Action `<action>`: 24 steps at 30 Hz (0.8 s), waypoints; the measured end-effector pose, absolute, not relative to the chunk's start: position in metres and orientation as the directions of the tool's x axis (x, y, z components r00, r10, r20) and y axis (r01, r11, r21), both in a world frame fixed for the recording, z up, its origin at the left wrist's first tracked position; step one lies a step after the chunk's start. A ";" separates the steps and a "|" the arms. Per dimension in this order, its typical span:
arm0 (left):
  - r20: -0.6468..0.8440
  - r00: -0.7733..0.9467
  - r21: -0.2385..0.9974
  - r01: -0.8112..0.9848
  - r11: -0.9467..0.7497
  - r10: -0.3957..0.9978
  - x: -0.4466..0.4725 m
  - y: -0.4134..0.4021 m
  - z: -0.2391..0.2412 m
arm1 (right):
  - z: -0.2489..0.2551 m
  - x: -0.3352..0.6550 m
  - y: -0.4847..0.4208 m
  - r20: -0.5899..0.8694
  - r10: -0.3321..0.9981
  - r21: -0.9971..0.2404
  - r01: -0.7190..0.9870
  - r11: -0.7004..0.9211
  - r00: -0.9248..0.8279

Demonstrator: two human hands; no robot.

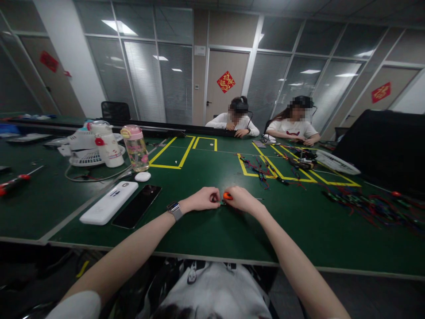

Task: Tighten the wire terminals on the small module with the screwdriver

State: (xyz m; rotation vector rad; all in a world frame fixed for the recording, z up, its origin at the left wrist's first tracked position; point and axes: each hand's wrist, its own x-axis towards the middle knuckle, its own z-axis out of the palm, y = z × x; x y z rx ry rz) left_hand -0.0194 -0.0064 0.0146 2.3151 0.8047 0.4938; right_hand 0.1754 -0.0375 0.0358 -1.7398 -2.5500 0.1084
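My left hand (206,199), with a watch (174,210) at its wrist, is closed in a pinch just above the green tabletop. A tiny green piece (222,203) shows at its fingertips, between both hands; its kind is too small to make out. Close against it on the right, my right hand (242,199) is closed around an orange-handled screwdriver (227,196). The orange end points toward my left hand, and a thin metal shaft comes out on the far right side of the fist. The fingers hide the rest of the handle.
Left lie a white power bank (109,203), a black phone (137,206) and a white earbud case (142,177), with a pink-lidded bottle (135,150) behind. Tangled wires (368,206) spread right, more wires (260,168) by yellow tape. Two people sit opposite.
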 end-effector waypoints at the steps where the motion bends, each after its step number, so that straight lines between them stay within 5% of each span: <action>1: 0.139 0.742 0.671 0.416 -0.613 0.656 -0.020 -0.007 0.015 | 0.034 0.176 -0.037 -0.007 0.931 -0.096 0.927 0.362 -0.365; 14: 0.160 0.732 0.709 0.382 -0.593 0.662 -0.021 -0.006 0.016 | 0.043 0.184 -0.036 0.045 0.956 -0.110 0.949 0.294 -0.291; 24: 0.319 0.620 0.656 0.401 -0.639 0.717 -0.012 -0.002 0.004 | 0.052 0.192 -0.035 0.185 0.959 -0.153 0.958 0.244 -0.215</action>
